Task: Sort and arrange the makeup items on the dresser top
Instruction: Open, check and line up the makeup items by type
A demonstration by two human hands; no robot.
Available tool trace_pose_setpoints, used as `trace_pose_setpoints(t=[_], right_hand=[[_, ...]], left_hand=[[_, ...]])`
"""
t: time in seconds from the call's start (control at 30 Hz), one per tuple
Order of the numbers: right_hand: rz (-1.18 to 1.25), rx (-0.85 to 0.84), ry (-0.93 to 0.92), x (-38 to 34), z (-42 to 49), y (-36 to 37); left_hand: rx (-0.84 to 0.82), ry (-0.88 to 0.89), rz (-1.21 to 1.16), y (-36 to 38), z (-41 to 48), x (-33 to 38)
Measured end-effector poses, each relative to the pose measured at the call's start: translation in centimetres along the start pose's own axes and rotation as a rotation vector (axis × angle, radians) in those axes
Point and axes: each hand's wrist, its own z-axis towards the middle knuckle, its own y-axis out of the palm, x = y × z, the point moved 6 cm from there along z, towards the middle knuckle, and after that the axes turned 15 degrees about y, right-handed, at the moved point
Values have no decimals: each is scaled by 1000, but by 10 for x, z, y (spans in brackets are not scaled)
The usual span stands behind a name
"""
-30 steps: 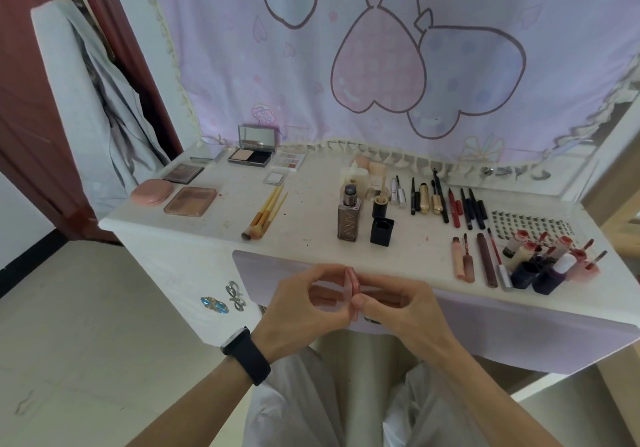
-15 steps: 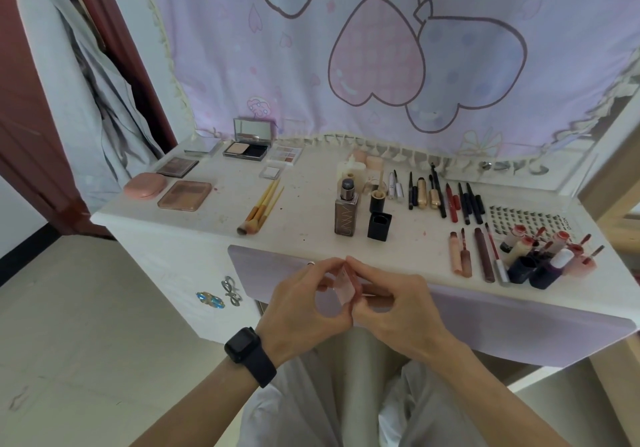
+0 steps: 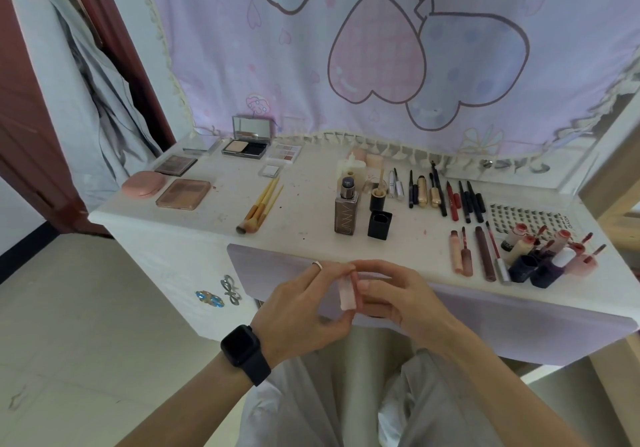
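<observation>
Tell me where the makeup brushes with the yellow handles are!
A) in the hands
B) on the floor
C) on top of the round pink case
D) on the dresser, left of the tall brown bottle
D: the brushes lie on the dresser top, left of the tall brown bottle; the left hand and right hand pinch only a small pink makeup item.

Left wrist: black smartwatch (image 3: 244, 351), square dark face with rounded corners, wide matte band.
Left hand (image 3: 304, 311): thin pale metal ring (image 3: 317, 265) on one finger.
Forearms (image 3: 180, 408): both bare.
Lap: light grey trousers (image 3: 311, 408), loose and creased.
</observation>
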Motion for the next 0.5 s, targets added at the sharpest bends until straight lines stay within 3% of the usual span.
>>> trace_pose_setpoints(t=[0.23, 0.37, 0.5], right_hand=[[-53, -9, -37, -4, -5, 2], [-91, 5, -73, -8, -7, 3], [20, -26, -51, -11, -8, 2]], left_hand=[[18, 49, 16, -5, 4, 7], [55, -66, -168, -8, 4, -1], [146, -143, -304, -8, 4, -8]])
